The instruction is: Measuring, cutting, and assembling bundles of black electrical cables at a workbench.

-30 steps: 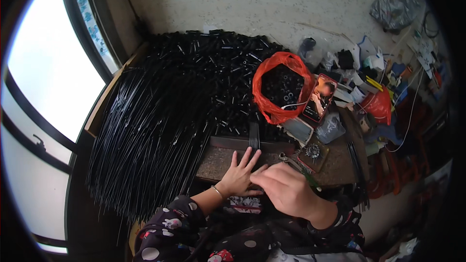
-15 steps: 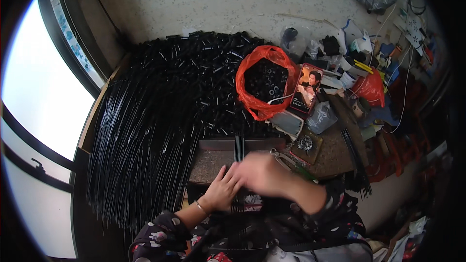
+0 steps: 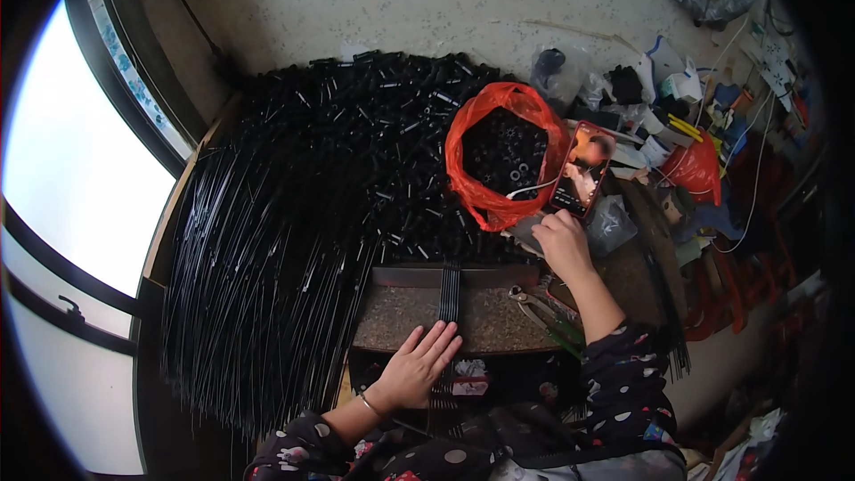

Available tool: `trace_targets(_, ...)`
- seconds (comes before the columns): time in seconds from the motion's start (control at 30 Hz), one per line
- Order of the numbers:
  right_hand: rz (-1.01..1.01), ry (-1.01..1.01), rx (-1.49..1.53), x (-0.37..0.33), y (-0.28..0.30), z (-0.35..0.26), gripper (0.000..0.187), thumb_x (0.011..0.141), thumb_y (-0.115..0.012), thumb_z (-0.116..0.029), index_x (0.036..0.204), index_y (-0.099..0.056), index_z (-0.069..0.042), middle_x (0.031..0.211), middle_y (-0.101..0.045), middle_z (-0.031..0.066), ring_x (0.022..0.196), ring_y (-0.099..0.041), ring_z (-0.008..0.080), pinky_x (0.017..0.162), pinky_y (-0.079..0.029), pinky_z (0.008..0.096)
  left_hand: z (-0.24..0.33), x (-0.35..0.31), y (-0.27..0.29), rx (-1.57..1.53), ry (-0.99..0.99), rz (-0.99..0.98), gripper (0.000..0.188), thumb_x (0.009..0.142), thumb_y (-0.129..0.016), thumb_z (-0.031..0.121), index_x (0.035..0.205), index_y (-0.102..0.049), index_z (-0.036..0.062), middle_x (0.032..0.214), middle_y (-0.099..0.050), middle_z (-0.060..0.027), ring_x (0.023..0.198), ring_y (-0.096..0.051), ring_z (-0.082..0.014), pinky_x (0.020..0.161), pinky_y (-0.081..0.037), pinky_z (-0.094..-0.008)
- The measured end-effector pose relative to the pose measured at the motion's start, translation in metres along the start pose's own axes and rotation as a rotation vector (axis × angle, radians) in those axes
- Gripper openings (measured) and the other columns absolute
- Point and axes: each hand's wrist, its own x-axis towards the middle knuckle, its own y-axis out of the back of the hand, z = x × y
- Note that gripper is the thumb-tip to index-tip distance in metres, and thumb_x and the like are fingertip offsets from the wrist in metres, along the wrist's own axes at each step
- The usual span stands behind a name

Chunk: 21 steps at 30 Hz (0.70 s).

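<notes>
My left hand (image 3: 415, 365) lies flat, fingers stretched out, over a row of thin black rods (image 3: 450, 301) at the front edge of the brown work board (image 3: 392, 321). The rods run side by side across a dark raised bar (image 3: 405, 277). My right hand (image 3: 567, 248) is at the small grey tray (image 3: 525, 230), just below a phone (image 3: 583, 169) playing a video. Its fingers are bent down and close together; what they pinch, if anything, is hidden. An orange-red plastic bag (image 3: 461, 183) holding small black and metallic ring-shaped parts stands open beside the phone.
A large heap of black rods with short tube ends (image 3: 356, 125) fills the left and back. Pliers with green handles (image 3: 539, 313) lie right of the rods. Clear plastic bags (image 3: 611, 224), cables and a red bag (image 3: 695, 169) clutter the right side. A bright window (image 3: 80, 151) is at left.
My right hand has moved from beside my left hand to the tray below the phone. My left hand stays on the rods. The view has shifted slightly.
</notes>
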Motion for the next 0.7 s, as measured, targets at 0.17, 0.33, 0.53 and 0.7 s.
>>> trace_targets(0.17, -0.071, 0.101, 0.475, -0.001, -0.015, -0.062, 0.014, 0.079, -0.055, -0.007, 0.090, -0.063, -0.004, 0.078, -0.054, 0.0091, 0.069, -0.058, 0.0246, 0.060, -0.048, 0.0339, -0.002, 0.005, 0.003, -0.067, 0.017, -0.015, 0.091, 0.073, -0.052, 0.058, 0.137, -0.026, -0.0009, 0.143, -0.023, -0.0204, 0.134, -0.021, -0.0331, 0.107, -0.016, -0.0442)
trace_targets(0.33, -0.187, 0.000, 0.491, -0.008, -0.034, -0.071, 0.016, 0.076, -0.056, -0.004, 0.090, -0.064, -0.003, 0.078, -0.054, 0.0091, 0.069, -0.059, 0.0267, 0.060, -0.048, 0.0352, -0.003, 0.009, 0.003, -0.089, 0.003, -0.006, 0.089, 0.074, -0.053, 0.057, 0.136, -0.027, -0.0010, 0.143, -0.024, -0.0206, 0.133, -0.022, -0.0335, 0.107, -0.017, -0.0440)
trace_targets(0.53, -0.219, 0.000, 0.458, -0.003, -0.032, -0.082, 0.017, 0.075, -0.054, -0.004, 0.090, -0.063, -0.003, 0.080, -0.053, 0.0088, 0.073, -0.059, 0.0262, 0.061, -0.049, 0.0366, -0.005, 0.009, 0.001, -0.046, 0.021, -0.003, 0.089, 0.073, -0.054, 0.055, 0.137, -0.027, -0.0003, 0.143, -0.024, -0.0199, 0.133, -0.022, -0.0332, 0.107, -0.018, -0.0434)
trace_targets(0.7, -0.233, -0.061, 0.505, -0.002, -0.036, -0.082, 0.017, 0.076, -0.054, -0.004, 0.089, -0.063, -0.004, 0.079, -0.054, 0.0091, 0.072, -0.059, 0.0274, 0.062, -0.049, 0.0373, -0.004, 0.011, 0.002, -0.064, 0.020, -0.005, 0.088, 0.073, -0.054, 0.055, 0.137, -0.026, 0.0001, 0.143, -0.023, -0.0196, 0.133, -0.022, -0.0327, 0.107, -0.018, -0.0429)
